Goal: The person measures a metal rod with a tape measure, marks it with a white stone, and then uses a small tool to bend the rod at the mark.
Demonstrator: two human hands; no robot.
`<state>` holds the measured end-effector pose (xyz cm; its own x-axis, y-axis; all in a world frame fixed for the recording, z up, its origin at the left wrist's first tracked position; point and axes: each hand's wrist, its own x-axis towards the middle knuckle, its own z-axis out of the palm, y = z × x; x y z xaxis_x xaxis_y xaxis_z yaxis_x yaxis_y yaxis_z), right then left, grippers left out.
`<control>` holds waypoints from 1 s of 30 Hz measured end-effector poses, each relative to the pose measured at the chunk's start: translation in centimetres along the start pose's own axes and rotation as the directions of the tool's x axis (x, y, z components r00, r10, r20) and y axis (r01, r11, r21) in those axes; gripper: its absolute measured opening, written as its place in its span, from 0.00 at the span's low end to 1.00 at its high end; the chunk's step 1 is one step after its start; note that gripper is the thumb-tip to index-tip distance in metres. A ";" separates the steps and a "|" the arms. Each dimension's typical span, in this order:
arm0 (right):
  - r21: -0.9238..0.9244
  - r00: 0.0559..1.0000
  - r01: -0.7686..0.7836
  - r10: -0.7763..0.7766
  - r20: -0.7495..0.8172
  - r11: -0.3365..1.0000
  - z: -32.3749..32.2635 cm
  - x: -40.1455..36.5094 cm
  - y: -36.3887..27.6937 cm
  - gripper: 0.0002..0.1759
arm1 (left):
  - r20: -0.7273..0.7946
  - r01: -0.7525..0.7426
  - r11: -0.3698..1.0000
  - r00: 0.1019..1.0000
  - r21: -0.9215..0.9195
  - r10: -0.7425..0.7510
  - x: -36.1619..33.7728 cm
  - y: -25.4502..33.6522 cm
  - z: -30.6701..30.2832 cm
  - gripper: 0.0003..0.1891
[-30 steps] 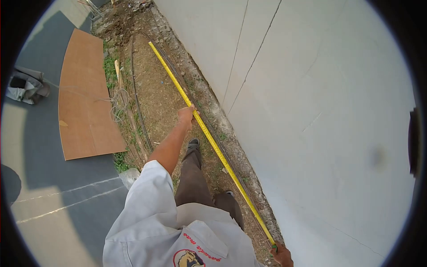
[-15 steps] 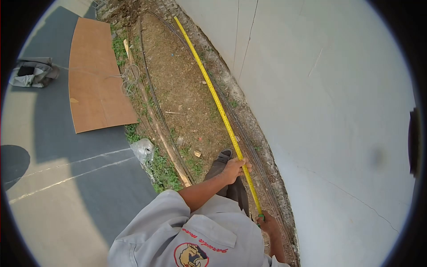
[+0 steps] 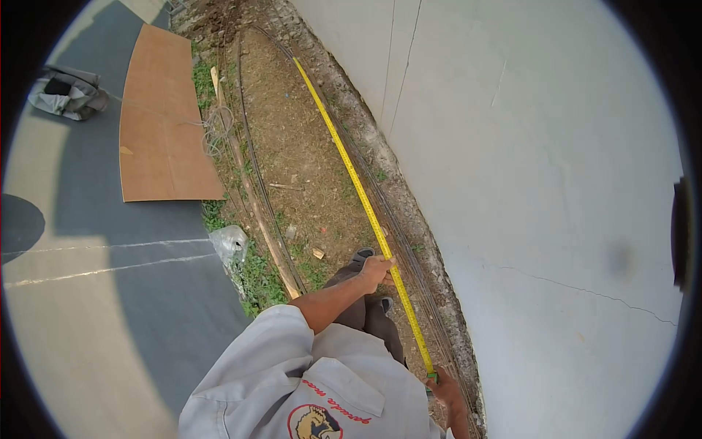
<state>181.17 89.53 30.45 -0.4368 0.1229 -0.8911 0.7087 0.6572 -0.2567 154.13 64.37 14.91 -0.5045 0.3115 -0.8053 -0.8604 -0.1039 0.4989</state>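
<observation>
So, starting far left, there's a crumpled grey heap (image 3: 68, 93) (cloth, I think, but don't quote me) on the grey pavement (image 3: 88, 175). Next to it lies a big brown board (image 3: 164, 117), and below the board's lower corner a clear plastic bag (image 3: 230, 243) sits by some green weeds (image 3: 262, 282). A loose coil of thin cord (image 3: 216, 134) lies at the board's right edge, then a long wooden pole (image 3: 257, 208) on the dirt.

Moving right, the left hand (image 3: 378, 272) has its fingers curled onto the yellow blade of a tape measure (image 3: 365, 201). That blade runs diagonally over the dirt strip, from near the top down to the right hand (image 3: 444, 385), which grips the green case (image 3: 432, 378). Thin dark rods (image 3: 404, 244) run just beside the tape, and the pale wall (image 3: 556, 205) fills the right side.
</observation>
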 end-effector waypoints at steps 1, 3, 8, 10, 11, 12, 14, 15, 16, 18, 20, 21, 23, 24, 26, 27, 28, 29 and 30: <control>0.018 1.000 -0.013 0.013 -0.007 1.000 0.2 -1.2 2.9 0.31 | -0.043 -0.014 1.000 0.999 0.006 0.014 0.7 -0.5 -0.5 0.17; 0.035 0.996 -0.083 0.082 0.025 0.996 1.3 -5.2 9.8 0.32 | -0.113 -0.016 0.999 0.994 -0.041 0.011 0.5 0.3 -0.6 0.15; -0.121 0.985 -0.061 0.040 -0.167 0.991 1.8 -10.5 17.8 0.34 | -0.177 -0.069 0.997 0.981 0.033 0.074 0.4 3.2 -1.3 0.13; -0.123 0.985 -0.126 0.110 -0.133 0.984 1.5 -11.3 18.0 0.34 | -0.165 -0.077 0.996 0.983 0.042 0.083 -0.2 4.7 -0.8 0.13; -0.134 0.979 -0.069 0.042 -0.200 0.989 1.5 -11.3 18.2 0.33 | -0.151 -0.097 0.994 0.983 0.054 0.104 -0.4 5.3 -0.5 0.12; -0.148 0.964 -0.013 -0.026 -0.263 0.989 1.7 -11.3 18.4 0.32 | -0.155 -0.092 0.994 0.983 0.055 0.100 -0.4 5.6 -0.4 0.12; -0.147 0.969 -0.034 -0.003 -0.249 0.989 1.8 -10.7 18.6 0.32 | -0.184 -0.096 0.993 0.977 0.070 0.107 -0.3 6.2 -0.1 0.12; -0.150 0.970 -0.054 0.016 -0.243 0.987 2.0 -10.2 18.7 0.32 | -0.180 -0.097 0.992 0.977 0.077 0.109 -0.2 6.5 -0.1 0.12; -0.145 0.969 -0.056 0.019 -0.246 0.988 2.3 -9.9 19.1 0.32 | -0.175 -0.104 0.991 0.978 0.080 0.117 -0.3 6.6 -0.2 0.12; -0.143 0.964 -0.039 0.000 -0.266 0.989 2.7 -9.0 19.5 0.31 | -0.166 -0.118 0.989 0.977 0.086 0.131 -0.3 7.0 0.1 0.12; -0.134 0.966 -0.043 0.006 -0.259 0.990 2.6 -9.0 19.1 0.30 | -0.154 -0.125 0.990 0.979 0.072 0.135 -1.6 7.7 0.5 0.12; -0.128 0.967 -0.047 0.013 -0.254 0.991 2.8 -8.5 18.8 0.29 | -0.177 -0.120 0.991 0.976 0.063 0.130 -1.0 7.4 0.3 0.13; -0.107 0.959 -0.038 0.006 -0.285 0.994 4.0 -7.5 20.0 0.28 | -0.190 -0.113 0.992 0.974 0.050 0.120 -0.2 6.3 -0.1 0.13; -0.106 0.954 -0.019 -0.014 -0.299 0.994 4.1 -7.1 19.6 0.28 | -0.178 -0.104 0.994 0.978 0.044 0.110 -0.2 5.9 0.0 0.13; -0.170 0.957 -0.090 0.038 -0.287 0.981 4.1 -7.0 18.7 0.28 | -0.137 -0.092 0.996 0.986 0.024 0.094 0.7 4.8 -0.5 0.13; -0.168 0.954 -0.081 0.028 -0.298 0.982 4.2 -6.6 18.3 0.28 | -0.135 -0.071 0.997 0.988 0.005 0.071 1.0 4.5 -0.6 0.13; -0.165 0.964 -0.093 0.047 -0.263 0.982 4.3 -6.0 18.0 0.28 | -0.132 -0.049 0.999 0.990 -0.014 0.047 1.3 4.2 -0.6 0.13; -0.163 0.972 -0.107 0.068 -0.226 0.981 4.3 -5.3 17.8 0.28 | -0.134 -0.037 0.999 0.990 -0.020 0.034 1.7 3.8 -0.5 0.13; -0.159 0.970 -0.100 0.060 -0.237 0.982 4.1 -4.7 17.0 0.28 | -0.135 -0.026 0.999 0.991 -0.026 0.023 2.2 3.4 -0.5 0.13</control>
<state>197.59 97.05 28.74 -0.5120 0.3346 -0.7911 0.6516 0.7514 -0.1039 150.04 64.27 14.65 -0.5289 0.1788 -0.8296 -0.8484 -0.1368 0.5114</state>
